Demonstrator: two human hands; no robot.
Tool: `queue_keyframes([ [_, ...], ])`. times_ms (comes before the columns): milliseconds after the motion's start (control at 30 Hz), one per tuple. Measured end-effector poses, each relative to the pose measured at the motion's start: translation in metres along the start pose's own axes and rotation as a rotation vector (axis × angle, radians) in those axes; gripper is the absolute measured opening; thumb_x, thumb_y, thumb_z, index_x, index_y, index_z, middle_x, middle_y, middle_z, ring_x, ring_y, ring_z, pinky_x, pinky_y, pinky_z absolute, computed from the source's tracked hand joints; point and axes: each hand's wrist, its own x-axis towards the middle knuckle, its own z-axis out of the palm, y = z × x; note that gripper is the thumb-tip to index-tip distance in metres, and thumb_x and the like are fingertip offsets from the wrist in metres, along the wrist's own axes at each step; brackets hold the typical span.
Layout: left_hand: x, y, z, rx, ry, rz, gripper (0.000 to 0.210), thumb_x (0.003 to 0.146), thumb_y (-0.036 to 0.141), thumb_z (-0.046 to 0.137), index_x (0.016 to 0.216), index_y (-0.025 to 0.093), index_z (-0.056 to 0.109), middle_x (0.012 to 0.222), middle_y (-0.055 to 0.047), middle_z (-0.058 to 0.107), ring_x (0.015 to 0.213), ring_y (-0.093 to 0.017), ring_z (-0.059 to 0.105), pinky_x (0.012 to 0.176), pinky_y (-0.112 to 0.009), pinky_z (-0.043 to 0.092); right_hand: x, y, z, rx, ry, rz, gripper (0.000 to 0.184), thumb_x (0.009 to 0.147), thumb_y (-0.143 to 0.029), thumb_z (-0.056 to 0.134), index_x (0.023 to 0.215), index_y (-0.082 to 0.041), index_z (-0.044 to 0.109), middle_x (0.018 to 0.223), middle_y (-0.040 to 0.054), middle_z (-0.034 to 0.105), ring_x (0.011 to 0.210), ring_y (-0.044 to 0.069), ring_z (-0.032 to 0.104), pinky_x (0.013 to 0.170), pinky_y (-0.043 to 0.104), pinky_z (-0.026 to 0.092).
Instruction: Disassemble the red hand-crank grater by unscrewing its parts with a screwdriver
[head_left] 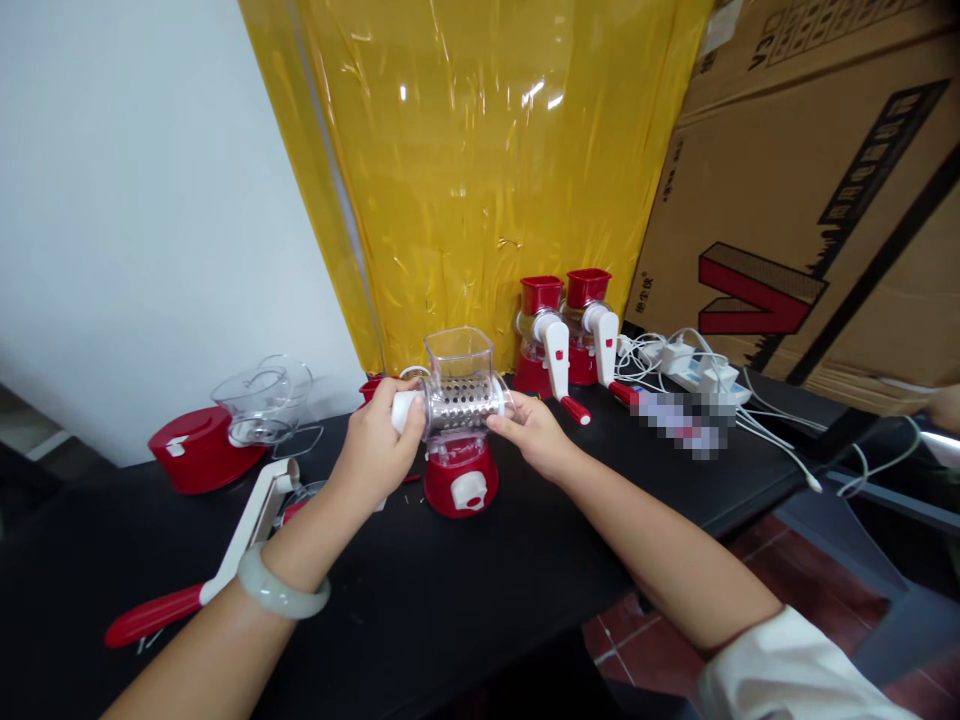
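Observation:
A rotary grater with a red base point(442, 487) stands upright on the black table, a white knob point(469, 491) on its front. Its clear plastic hopper point(459, 345) rises above a perforated metal drum point(459, 400), which lies sideways at housing height. My left hand point(379, 430) is closed round the white end piece point(403, 411) at the drum's left. At the opposite end, my right hand point(534, 432) pinches the drum's white rim between thumb and fingers. Part of its fingers is hidden behind the clear housing.
Two assembled red graters point(541, 290) with white cranks stand behind on the right. Left lie a crank handle point(154, 615), a red round container point(196, 455) and clear plastic parts point(259, 400). White cables point(694, 365) and a cardboard box point(757, 200) occupy the right.

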Motion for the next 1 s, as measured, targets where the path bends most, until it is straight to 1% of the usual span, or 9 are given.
queue_keyframes([
  [400, 0.006, -0.009, -0.006, -0.045, -0.070, 0.013, 0.039, 0.090, 0.048, 0.047, 0.112, 0.020, 0.061, 0.103, -0.009, 0.073, 0.087, -0.024, 0.068, 0.082, -0.034, 0.051, -0.004, -0.006, 0.001, -0.025, -0.009, -0.014, 0.041, 0.068, -0.054, 0.081, 0.090, -0.021, 0.070, 0.087, 0.0032, 0.074, 0.083, 0.020, 0.068, 0.085, 0.038, 0.053],
  [633, 0.001, -0.007, 0.001, -0.084, -0.007, -0.013, 0.038, 0.093, 0.049, 0.044, 0.112, 0.019, 0.059, 0.109, -0.008, 0.071, 0.093, -0.023, 0.066, 0.084, -0.033, 0.050, -0.005, 0.002, -0.001, -0.123, 0.048, -0.040, 0.037, 0.071, -0.053, 0.078, 0.087, -0.021, 0.068, 0.086, 0.0042, 0.072, 0.082, 0.020, 0.066, 0.082, 0.038, 0.052],
  [733, 0.003, -0.009, 0.002, -0.103, -0.023, -0.031, 0.035, 0.094, 0.048, 0.043, 0.107, 0.019, 0.059, 0.100, -0.008, 0.072, 0.086, -0.021, 0.066, 0.079, -0.032, 0.050, -0.009, -0.007, 0.003, -0.263, 0.217, -0.148, 0.034, 0.074, -0.046, 0.078, 0.092, -0.022, 0.064, 0.089, 0.0040, 0.067, 0.085, 0.020, 0.063, 0.083, 0.037, 0.052],
  [800, 0.005, -0.010, 0.002, -0.116, -0.027, -0.026, 0.034, 0.094, 0.047, 0.043, 0.107, 0.019, 0.058, 0.099, -0.008, 0.071, 0.085, -0.021, 0.066, 0.078, -0.032, 0.050, -0.022, -0.020, 0.015, -0.396, 0.455, -0.344, 0.034, 0.078, -0.042, 0.075, 0.102, -0.023, 0.061, 0.097, 0.0048, 0.062, 0.094, 0.020, 0.061, 0.087, 0.038, 0.050],
  [833, 0.005, -0.010, 0.002, -0.123, -0.032, -0.017, 0.034, 0.094, 0.047, 0.043, 0.107, 0.019, 0.058, 0.099, -0.008, 0.071, 0.084, -0.021, 0.065, 0.078, -0.032, 0.050, -0.031, -0.026, 0.025, -0.475, 0.539, -0.443, 0.030, 0.083, -0.040, 0.070, 0.106, -0.023, 0.060, 0.102, 0.0061, 0.059, 0.098, 0.021, 0.059, 0.090, 0.039, 0.048],
  [867, 0.005, -0.010, 0.002, -0.128, -0.037, -0.007, 0.034, 0.094, 0.047, 0.043, 0.108, 0.019, 0.058, 0.100, -0.008, 0.071, 0.084, -0.021, 0.065, 0.078, -0.032, 0.050, -0.042, -0.031, 0.038, -0.547, 0.557, -0.533, 0.025, 0.087, -0.038, 0.065, 0.106, -0.023, 0.059, 0.103, 0.0071, 0.057, 0.100, 0.021, 0.057, 0.091, 0.041, 0.047],
  [900, 0.005, -0.009, 0.002, -0.133, -0.040, 0.004, 0.034, 0.094, 0.047, 0.043, 0.108, 0.019, 0.057, 0.101, -0.009, 0.071, 0.084, -0.021, 0.065, 0.078, -0.033, 0.049, -0.054, -0.034, 0.053, -0.617, 0.475, -0.599, 0.020, 0.089, -0.036, 0.062, 0.104, -0.023, 0.059, 0.101, 0.0075, 0.056, 0.099, 0.022, 0.056, 0.090, 0.041, 0.047],
  [933, 0.004, -0.009, 0.002, -0.138, -0.042, 0.012, 0.034, 0.094, 0.047, 0.044, 0.107, 0.019, 0.057, 0.101, -0.009, 0.071, 0.084, -0.021, 0.065, 0.078, -0.033, 0.049, -0.065, -0.033, 0.071, -0.689, 0.281, -0.623, 0.016, 0.090, -0.035, 0.062, 0.101, -0.023, 0.060, 0.098, 0.0073, 0.056, 0.096, 0.022, 0.056, 0.087, 0.040, 0.047],
  [1000, 0.003, -0.008, 0.002, -0.145, -0.042, 0.015, 0.033, 0.094, 0.047, 0.043, 0.107, 0.019, 0.056, 0.102, -0.009, 0.070, 0.085, -0.021, 0.065, 0.080, -0.033, 0.049, -0.084, -0.023, 0.105, -0.830, -0.264, -0.634, 0.014, 0.091, -0.035, 0.060, 0.094, -0.022, 0.062, 0.090, 0.0063, 0.057, 0.085, 0.020, 0.054, 0.080, 0.034, 0.048],
])
